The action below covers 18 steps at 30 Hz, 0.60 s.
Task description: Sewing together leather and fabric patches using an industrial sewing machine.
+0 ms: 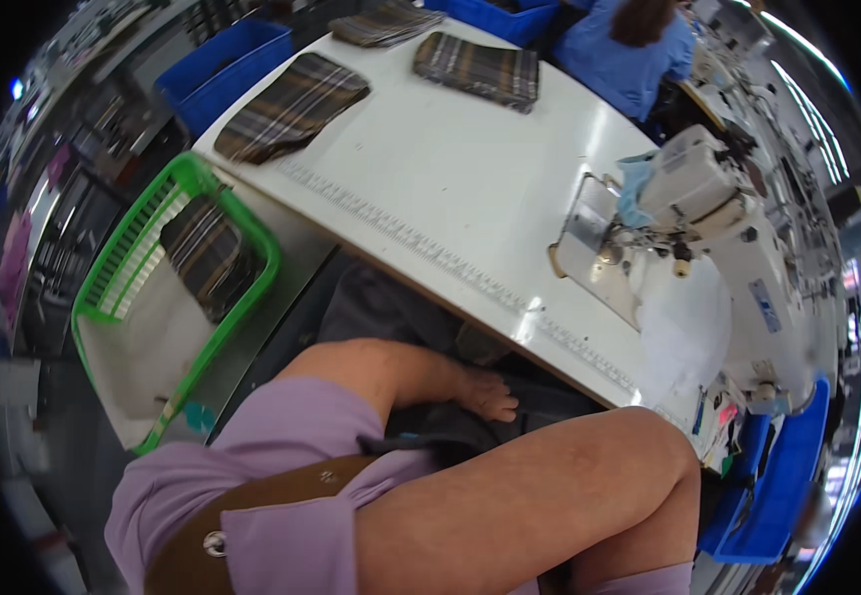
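Plaid fabric pieces (294, 107) lay on the white surface (430, 159) and in the green basket (192, 174), apparently placed for easy reach. Left hand (490, 397) curled below the surface's edge, grip closure not determinable; right hand out of view.

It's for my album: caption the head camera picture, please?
Plaid cloth and a sewing machine on a white table, the left hand nearby.

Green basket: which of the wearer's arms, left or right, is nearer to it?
Left. The left arm lies just to the right of the green basket. The right arm is farther to the right, bent at the elbow, its hand out of sight.
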Tool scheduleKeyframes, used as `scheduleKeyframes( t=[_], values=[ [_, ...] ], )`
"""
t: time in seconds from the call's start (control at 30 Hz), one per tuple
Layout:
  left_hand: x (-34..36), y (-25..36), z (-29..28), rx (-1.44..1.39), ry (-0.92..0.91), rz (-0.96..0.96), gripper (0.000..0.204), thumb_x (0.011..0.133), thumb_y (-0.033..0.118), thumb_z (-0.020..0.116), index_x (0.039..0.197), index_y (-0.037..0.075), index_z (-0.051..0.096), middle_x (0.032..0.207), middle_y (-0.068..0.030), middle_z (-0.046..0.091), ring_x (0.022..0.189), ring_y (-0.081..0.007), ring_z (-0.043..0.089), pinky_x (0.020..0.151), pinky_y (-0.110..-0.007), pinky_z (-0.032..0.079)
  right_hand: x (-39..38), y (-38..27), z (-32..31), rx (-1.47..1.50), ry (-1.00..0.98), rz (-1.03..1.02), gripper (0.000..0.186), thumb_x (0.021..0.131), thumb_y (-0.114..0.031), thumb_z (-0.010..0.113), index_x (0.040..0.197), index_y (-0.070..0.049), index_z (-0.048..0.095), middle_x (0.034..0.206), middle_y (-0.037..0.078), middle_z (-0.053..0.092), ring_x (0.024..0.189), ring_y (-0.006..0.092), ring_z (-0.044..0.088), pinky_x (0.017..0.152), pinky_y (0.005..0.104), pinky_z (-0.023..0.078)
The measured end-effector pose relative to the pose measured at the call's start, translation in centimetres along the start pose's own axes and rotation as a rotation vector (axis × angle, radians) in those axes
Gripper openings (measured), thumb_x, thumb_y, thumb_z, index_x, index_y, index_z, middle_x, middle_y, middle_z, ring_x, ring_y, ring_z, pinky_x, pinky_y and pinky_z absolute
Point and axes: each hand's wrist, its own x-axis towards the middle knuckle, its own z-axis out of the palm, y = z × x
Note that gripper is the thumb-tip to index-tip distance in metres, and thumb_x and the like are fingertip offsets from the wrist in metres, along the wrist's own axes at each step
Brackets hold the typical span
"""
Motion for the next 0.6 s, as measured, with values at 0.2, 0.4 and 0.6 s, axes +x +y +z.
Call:
scheduleKeyframes(
  t=[0.2, 0.4, 0.6],
  values=[
    [0.2, 0.6, -1.6, 0.052, -0.138, -0.008, 0.009, 0.097, 0.018, 0.052, 0.099, 0.009, 0.051, 0.097, -0.0123, 0.058, 0.083, -0.0337, 0.068, 0.071, -0.048, 0.056, 2.1, 2.5, -0.1, 0.132, -0.153, -0.081, 0.028, 0.094, -0.021, 0.072, 0.105, 0.005, 0.068, 0.097, 0.021, 0.071, 0.087, 0.0331, 0.066, 0.076, 0.0408, 0.051],
    [-3.6, 3.5, -5.8, 0.186, -0.215, -0.060, 0.012, 0.096, 0.020, 0.054, 0.099, 0.009, 0.056, 0.102, -0.0113, 0.061, 0.084, -0.0271, 0.069, 0.074, -0.041, 0.055, 2.4, 2.6, 0.1, 0.093, -0.185, -0.087, 0.028, 0.095, -0.020, 0.071, 0.106, 0.005, 0.068, 0.097, 0.021, 0.071, 0.088, 0.0332, 0.066, 0.077, 0.0408, 0.052],
    [-7.6, 6.0, -19.8, 0.264, -0.367, -0.087, 0.019, 0.090, 0.023, 0.059, 0.102, 0.008, 0.062, 0.117, -0.0094, 0.064, 0.090, -0.0197, 0.066, 0.077, -0.035, 0.052, 1.9, 1.2, -0.7, -0.025, -0.183, -0.078, 0.027, 0.095, -0.020, 0.071, 0.106, 0.005, 0.068, 0.098, 0.021, 0.071, 0.088, 0.0333, 0.066, 0.077, 0.0408, 0.052]
  ],
)
